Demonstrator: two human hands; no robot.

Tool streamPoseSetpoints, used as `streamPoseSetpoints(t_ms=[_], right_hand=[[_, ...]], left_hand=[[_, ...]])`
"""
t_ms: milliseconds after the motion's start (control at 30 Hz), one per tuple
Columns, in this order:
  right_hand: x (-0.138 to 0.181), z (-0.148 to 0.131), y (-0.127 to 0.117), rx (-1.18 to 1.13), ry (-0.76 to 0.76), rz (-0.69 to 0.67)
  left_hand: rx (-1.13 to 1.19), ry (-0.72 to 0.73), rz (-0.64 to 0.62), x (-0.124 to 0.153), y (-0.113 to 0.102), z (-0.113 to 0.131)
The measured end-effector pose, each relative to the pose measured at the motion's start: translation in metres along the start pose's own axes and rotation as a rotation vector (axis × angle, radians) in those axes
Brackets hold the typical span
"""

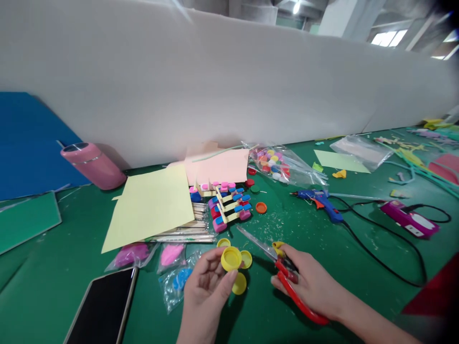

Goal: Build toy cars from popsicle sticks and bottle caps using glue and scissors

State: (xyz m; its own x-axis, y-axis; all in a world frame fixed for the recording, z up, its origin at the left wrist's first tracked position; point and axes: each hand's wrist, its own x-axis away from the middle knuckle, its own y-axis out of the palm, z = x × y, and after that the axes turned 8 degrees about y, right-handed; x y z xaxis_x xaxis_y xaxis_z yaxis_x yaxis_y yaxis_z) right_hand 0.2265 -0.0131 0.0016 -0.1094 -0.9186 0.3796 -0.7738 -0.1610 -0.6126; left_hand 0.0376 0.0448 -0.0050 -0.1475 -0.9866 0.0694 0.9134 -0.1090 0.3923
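Between the thumb and fingers of my left hand (pixel 211 282) is a yellow bottle cap (pixel 231 258), its hollow side facing me. Other yellow caps (pixel 239 284) lie on the green table just behind and below it. My right hand (pixel 304 279) is closed around red-handled scissors (pixel 296 298), whose blades point up and left, apart from the cap. A small yellow piece (pixel 278 247) shows by the fingers of that hand; what it is I cannot make out. Beyond both hands sits a cluster of stick pieces with pink, blue and red blocks (pixel 231 205).
A glue gun (pixel 322 200) with a trailing cord lies at right, near a purple power socket (pixel 410 220). On the left are a phone (pixel 103 306), a yellow sheet (pixel 154 203), bagged clay (pixel 132 253) and a pink tumbler (pixel 95 165). Bagged caps (pixel 274 162) lie behind.
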Motion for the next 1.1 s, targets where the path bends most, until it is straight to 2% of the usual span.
streamPoseSetpoints(t_ms=[300, 433, 867, 1100], right_hand=[[0.006, 0.000, -0.005, 0.222, -0.038, 0.034], [0.005, 0.000, -0.007, 0.256, -0.030, 0.048], [0.001, 0.000, -0.012, 0.340, -0.070, 0.041], [-0.001, 0.000, -0.012, 0.366, -0.083, 0.053]], left_hand=[[0.048, -0.021, -0.010, 0.000, -0.002, 0.000], [0.023, -0.005, -0.037, -0.001, -0.005, -0.003], [0.122, -0.101, -0.119, -0.001, -0.006, 0.000], [0.119, -0.121, -0.086, 0.000, -0.003, 0.005]])
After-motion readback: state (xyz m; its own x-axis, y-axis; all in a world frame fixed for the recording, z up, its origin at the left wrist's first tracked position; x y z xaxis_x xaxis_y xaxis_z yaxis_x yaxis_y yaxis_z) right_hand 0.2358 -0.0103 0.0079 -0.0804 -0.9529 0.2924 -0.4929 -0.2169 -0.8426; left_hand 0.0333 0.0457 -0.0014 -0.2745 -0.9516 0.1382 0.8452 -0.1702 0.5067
